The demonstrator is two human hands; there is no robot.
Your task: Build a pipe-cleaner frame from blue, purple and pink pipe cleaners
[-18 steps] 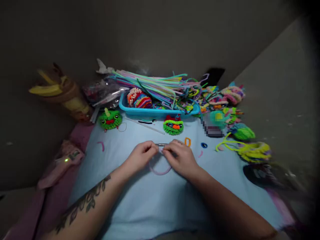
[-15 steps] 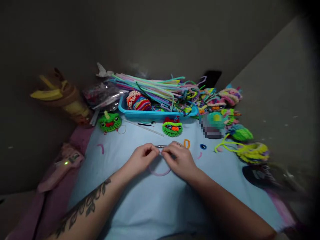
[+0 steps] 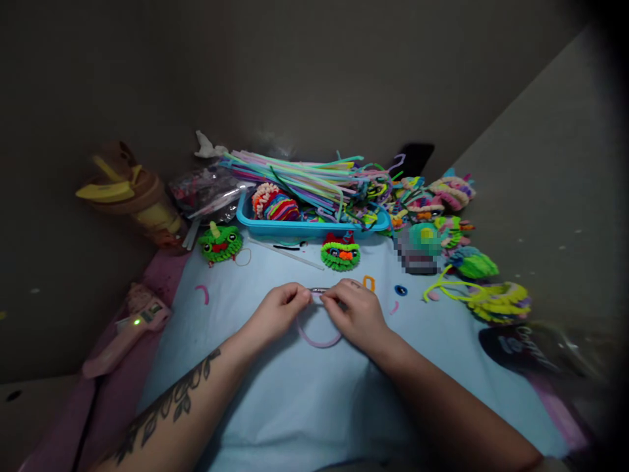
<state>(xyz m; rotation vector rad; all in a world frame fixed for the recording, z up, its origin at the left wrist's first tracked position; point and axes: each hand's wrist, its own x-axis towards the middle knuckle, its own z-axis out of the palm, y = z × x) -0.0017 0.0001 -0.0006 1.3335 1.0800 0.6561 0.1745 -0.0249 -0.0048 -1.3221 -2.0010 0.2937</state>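
Note:
A lilac pipe cleaner [image 3: 322, 345] hangs in a loop below my fingers, over the light blue cloth [image 3: 295, 400]. One end is pinched between the thumb and fingers of my left hand [image 3: 276, 314]. My right hand [image 3: 358, 316], also closed, grips the other side, and a short stretch shows between the two hands. Just behind that stretch lies a thin silver metal tool [image 3: 318, 289]; its ends are hidden by my fingers, so its kind and which hand holds it cannot be made out.
Behind stands a blue tray [image 3: 309, 227] heaped with pipe cleaners [image 3: 289, 172]. Two green fuzzy faces [image 3: 220, 244] sit before it. Left is a pink glue gun [image 3: 128, 334] with a lit green light; right, yellow fuzzy pieces [image 3: 498, 301] and a dark packet [image 3: 515, 347].
My hands have drawn slightly apart, showing more of the lilac stretch between them. The loop has shifted a little to the right. My view has moved slightly.

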